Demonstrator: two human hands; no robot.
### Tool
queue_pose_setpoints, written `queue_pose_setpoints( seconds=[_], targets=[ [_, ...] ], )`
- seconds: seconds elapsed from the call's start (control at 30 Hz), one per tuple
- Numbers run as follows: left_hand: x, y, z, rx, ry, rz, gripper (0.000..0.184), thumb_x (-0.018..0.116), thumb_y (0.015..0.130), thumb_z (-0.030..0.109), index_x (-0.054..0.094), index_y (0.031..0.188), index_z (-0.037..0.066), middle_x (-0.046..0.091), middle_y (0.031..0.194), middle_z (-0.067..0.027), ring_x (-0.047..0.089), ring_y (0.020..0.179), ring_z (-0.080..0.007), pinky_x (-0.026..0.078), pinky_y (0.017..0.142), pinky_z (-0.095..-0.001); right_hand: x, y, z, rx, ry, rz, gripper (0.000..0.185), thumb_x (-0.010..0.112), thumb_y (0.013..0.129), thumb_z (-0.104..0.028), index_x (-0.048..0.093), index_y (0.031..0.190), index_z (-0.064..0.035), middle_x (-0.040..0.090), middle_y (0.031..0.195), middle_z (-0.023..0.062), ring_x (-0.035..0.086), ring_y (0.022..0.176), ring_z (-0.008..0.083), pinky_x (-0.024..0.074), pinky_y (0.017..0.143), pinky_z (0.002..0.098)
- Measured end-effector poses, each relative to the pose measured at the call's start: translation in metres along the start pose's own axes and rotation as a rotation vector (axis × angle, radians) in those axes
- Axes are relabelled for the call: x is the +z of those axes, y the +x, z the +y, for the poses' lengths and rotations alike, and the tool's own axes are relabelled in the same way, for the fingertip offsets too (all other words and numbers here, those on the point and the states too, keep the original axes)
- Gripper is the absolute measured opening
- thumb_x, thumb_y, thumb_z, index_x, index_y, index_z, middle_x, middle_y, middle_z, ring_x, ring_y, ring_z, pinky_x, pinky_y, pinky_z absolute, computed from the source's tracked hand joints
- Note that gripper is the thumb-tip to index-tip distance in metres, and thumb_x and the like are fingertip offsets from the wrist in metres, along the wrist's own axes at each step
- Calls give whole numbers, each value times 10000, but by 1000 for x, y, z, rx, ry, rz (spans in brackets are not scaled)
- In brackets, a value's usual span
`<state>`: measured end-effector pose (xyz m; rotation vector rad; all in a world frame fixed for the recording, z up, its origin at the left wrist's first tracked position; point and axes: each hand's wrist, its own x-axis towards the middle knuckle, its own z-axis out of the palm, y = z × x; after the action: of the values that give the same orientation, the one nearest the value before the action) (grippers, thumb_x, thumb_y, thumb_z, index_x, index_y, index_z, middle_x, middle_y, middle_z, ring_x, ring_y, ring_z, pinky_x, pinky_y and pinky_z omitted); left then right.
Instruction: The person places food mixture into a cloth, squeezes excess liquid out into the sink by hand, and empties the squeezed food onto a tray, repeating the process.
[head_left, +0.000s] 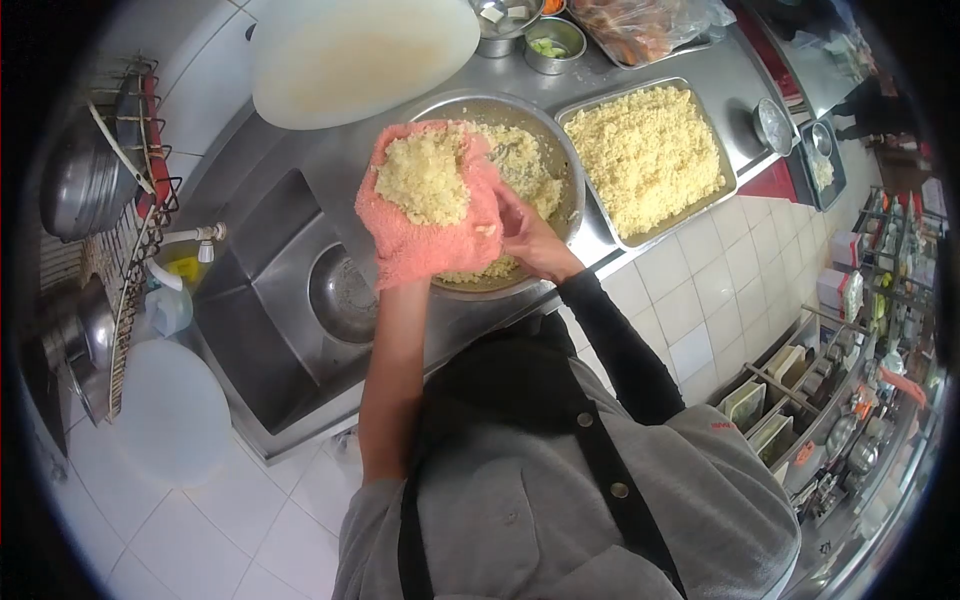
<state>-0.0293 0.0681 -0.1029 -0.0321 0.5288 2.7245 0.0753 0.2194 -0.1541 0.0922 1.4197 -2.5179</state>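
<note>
A pink cloth point(377, 215) lies draped over my left hand point(404, 292), with a heap of pale yellow crumbly food point(425, 180) in it. The cloth hides the fingers of that hand; only the wrist shows below. My right hand point(535, 242) grips the right edge of the cloth, its fingers curled against the fabric. Both hands are above a large round metal bowl point(574, 190), which contains more of the same yellow crumbly food. Right of the bowl, a rectangular metal tray point(731, 160) is filled with similar food spread in a layer.
A steel sink point(255, 290) lies left of the bowl. A white cutting board point(360, 60) is behind it. Small metal bowls, one with green pieces point(550, 46), and a plastic bag point(640, 30) occupy the back. A wire rack point(120, 290) holds pots at far left.
</note>
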Motion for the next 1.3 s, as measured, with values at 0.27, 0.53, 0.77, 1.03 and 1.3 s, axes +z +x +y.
queue_pose_setpoints(
  seconds=[0.27,0.53,0.77,1.03,1.3],
  targets=[
    [28,-14,-14,-260,-309,-362,331,413,1020,246,553,1177,-10,601,1282,-188,574,1224,-330,452,1083,-460,8,5,14,-94,312,10,1119,727,808,141,32,1636,-150,236,1653,92,345,1472,224,394,1168,402],
    [2,-24,-43,51,256,77,392,395,1070,308,559,1212,-19,605,1230,-150,593,1148,-274,487,1016,-427,24,41,36,-443,330,445,502,527,916,113,517,1407,8,612,1301,51,612,1109,118,507,933,255],
    [-37,-29,-7,-465,1254,658,499,644,940,405,564,1260,30,614,1220,-114,581,1163,-227,453,1046,-376,14,32,16,-537,282,548,259,511,956,56,664,1162,25,678,1099,25,622,998,97,501,877,248],
    [-117,-83,44,356,2087,-517,381,661,878,184,601,1227,44,650,1172,-121,596,1173,-242,488,985,-368,41,22,-35,-411,-211,274,204,689,868,-11,687,1071,-28,666,1096,41,623,1031,145,483,904,295],
    [-82,-32,53,844,2057,-935,396,665,818,-15,615,1210,1,677,1153,-119,614,1162,-232,512,955,-327,63,47,-109,-726,-1266,-154,333,795,727,-156,730,1049,-101,558,1230,79,490,1186,282,348,949,466]
  ],
)
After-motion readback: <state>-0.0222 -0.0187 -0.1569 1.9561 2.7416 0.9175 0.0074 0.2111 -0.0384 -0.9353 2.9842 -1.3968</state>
